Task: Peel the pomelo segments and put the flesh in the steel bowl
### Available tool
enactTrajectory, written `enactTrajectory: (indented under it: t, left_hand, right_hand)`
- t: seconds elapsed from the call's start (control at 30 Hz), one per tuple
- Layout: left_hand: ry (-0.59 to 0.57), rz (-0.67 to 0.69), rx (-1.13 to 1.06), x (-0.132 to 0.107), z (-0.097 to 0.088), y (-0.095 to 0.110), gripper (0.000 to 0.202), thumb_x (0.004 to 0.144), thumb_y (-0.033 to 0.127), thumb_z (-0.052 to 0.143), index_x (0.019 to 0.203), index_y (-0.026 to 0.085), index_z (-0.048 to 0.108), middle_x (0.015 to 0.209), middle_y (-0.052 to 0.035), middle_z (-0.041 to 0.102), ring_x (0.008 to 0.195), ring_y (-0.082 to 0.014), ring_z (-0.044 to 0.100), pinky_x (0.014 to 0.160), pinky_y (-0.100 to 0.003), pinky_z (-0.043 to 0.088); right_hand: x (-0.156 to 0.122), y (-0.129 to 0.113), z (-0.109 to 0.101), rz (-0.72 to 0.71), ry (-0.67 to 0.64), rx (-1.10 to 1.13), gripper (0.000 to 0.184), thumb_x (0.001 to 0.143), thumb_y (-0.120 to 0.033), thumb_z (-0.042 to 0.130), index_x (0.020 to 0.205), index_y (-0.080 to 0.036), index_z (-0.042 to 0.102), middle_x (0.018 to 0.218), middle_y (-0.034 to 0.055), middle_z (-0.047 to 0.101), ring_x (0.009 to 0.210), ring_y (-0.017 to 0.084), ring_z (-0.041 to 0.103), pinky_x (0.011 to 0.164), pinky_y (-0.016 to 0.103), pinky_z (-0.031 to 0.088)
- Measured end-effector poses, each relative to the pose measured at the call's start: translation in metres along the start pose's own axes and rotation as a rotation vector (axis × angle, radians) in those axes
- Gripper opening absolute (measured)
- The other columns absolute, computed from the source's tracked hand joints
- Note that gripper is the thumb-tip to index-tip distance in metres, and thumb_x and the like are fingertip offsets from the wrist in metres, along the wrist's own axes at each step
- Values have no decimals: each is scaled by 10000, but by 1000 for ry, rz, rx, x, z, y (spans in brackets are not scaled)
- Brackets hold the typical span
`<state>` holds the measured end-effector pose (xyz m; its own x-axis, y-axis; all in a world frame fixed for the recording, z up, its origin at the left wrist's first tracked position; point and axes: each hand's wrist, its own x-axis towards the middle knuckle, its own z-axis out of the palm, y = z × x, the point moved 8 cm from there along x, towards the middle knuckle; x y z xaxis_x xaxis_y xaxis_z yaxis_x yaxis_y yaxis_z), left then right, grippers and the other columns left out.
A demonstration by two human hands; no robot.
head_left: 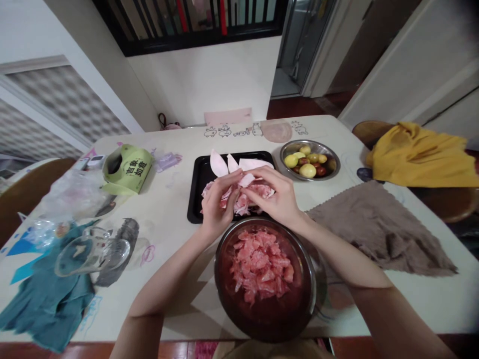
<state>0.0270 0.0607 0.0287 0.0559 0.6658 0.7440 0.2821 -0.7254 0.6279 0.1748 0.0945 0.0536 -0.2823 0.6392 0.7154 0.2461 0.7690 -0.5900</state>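
Both hands meet over the black tray [194, 199], closed around a small pomelo piece [247, 180] with pale skin on it. My left hand [219, 202] pinches it from the left, thumb and fingers bent. From the right, my right hand [277, 197] grips it with its thumb and fingertips. Beneath the hands, pinkish pomelo scraps [245, 204] lie in the tray, and thick white rind pieces [219, 163] rest at its far side. Nearest me stands a metal bowl [220, 284] with a heap of peeled pink pomelo flesh [262, 269] in it.
Right of the tray is a metal bowl [335, 164] of small yellow and reddish fruits [307, 171]. A brown cloth [377, 224] lies at the right. On the left are a glass pitcher [93, 252], a teal cloth [52, 294], a green bag [129, 167] and clear plastic [75, 194].
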Motion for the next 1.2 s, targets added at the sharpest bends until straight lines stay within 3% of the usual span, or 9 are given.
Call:
enactTrajectory:
  t: [0.17,0.33,0.5,0.7,0.83,0.93,1.07,1.13,1.2]
  left_hand:
    - [-91,99,57,-2,15,27,513,982,109,542,1480,224,499,1529,-140,558,1449,-277,527,1199,-490,484]
    - [-193,148,171,-8,27,46,570,966,84,585,1508,232,488,1533,-122,566,1440,-254,541,1212,-464,474]
    - [-182,20,156,-15,21,49,555,984,138,607,1509,279,496,1525,-93,577,1447,-251,533,1207,-441,480]
    - [-127,-193,4,-21,10,31,511,989,249,634,1485,276,510,1483,-109,604,1353,-242,616,1118,-411,561]
    - [-61,-222,5,-20,-3,22,451,990,283,634,1432,247,551,1441,-126,618,1323,-240,629,1138,-432,538]
    - [-53,-269,-37,-20,-8,18,423,989,307,637,1401,245,562,1423,-127,622,1307,-229,634,1154,-434,517]
    - [-69,-329,-128,-22,-8,18,427,977,329,656,1384,245,557,1407,-127,626,1305,-226,630,1155,-422,509]
    - [-88,-364,-168,-22,-7,19,433,970,339,666,1379,248,556,1417,-126,617,1317,-235,621,1146,-421,516]
    - [-105,-404,-213,-22,-7,21,439,964,344,675,1375,248,554,1418,-125,615,1331,-246,610,1150,-430,510]
  right_hand:
    - [-15,-3,-11,135,86,44,205,857,-189,692,1054,-236,664,974,22,692,834,162,670,773,318,610]
    - [-33,-7,-20,242,144,39,213,775,-130,675,958,-235,642,841,-20,647,735,140,633,723,290,600]
    - [-46,-7,-23,334,155,207,177,815,-281,755,961,-234,665,902,4,717,769,151,684,709,289,618]
    - [-49,2,-24,405,97,308,236,826,-371,785,1007,-232,725,965,27,754,825,161,707,704,279,602]
    - [-40,16,-31,317,125,137,79,866,-245,632,924,-227,683,976,31,699,905,185,662,668,279,551]
    - [-31,23,-20,178,-5,-217,106,838,-158,576,812,-209,665,922,56,654,929,224,599,771,351,513]
    - [-30,35,-1,107,-191,-625,187,938,-304,574,882,-195,716,1056,114,644,1063,302,540,924,475,415]
    - [-31,37,2,99,-230,-692,264,976,-378,549,920,-193,729,1113,130,642,1106,318,522,954,494,377]
    - [-32,36,4,94,-255,-698,242,981,-326,540,949,-183,732,1164,138,642,1139,314,513,975,482,358]
